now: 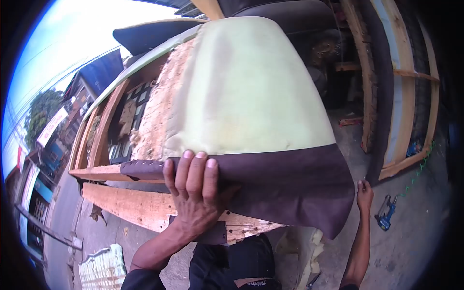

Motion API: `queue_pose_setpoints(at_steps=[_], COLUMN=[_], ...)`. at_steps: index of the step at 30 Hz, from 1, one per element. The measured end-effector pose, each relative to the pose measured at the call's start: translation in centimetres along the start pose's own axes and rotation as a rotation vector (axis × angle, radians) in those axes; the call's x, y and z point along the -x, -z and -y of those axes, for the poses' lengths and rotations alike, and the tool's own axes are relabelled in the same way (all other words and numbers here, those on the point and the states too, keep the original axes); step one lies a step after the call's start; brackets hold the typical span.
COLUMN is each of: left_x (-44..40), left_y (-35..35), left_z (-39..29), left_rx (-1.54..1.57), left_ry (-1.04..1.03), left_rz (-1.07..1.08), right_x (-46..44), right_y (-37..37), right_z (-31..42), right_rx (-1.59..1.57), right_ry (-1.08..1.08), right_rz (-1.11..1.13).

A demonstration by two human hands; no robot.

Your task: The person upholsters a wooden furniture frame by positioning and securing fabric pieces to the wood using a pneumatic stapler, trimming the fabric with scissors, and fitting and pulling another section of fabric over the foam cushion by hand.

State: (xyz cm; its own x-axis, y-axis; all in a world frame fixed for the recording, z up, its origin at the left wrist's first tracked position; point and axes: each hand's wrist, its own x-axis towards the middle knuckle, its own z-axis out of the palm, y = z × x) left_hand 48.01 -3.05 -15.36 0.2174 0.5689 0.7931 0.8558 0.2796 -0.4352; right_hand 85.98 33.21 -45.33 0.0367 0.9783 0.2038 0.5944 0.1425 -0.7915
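A sofa frame carries pale green foam (261, 87) over its wide end. Dark brown fabric (290, 181) runs along the foam's lower edge and hangs loose at its right corner. My left hand (195, 193) rests on the fabric and the foam edge, fingers stretched out and pointing up; its thumb is hidden. To the right of the fabric's loose corner, my right hand (365, 188) is raised with its fingers bent together; anything between them is too small to make out. Below the fabric lies a bare wooden board (130, 205) with dark spots.
A blue tool (385, 215) with a green coiled hose (415, 179) lies on the concrete floor at the right. Another wooden frame (401, 111) stands behind it. Pale foam scraps (104, 268) lie at the lower left, beside the street.
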Motion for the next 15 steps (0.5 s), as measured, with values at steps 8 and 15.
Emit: queue_pose_setpoints(at_steps=[8, 15], left_x=[0.3, 0.5], left_y=[-0.1, 1.6], left_z=[-4.9, -5.5], left_rx=[0.007, 0.429], left_ry=[0.305, 0.445], left_rz=[-0.013, -0.121], right_x=[5.7, 17.7], right_y=[9.5, 11.6], right_z=[21.3, 47.9], right_rx=[-0.451, -0.180], right_ry=[0.422, 1.573], right_rz=[-0.355, 0.200])
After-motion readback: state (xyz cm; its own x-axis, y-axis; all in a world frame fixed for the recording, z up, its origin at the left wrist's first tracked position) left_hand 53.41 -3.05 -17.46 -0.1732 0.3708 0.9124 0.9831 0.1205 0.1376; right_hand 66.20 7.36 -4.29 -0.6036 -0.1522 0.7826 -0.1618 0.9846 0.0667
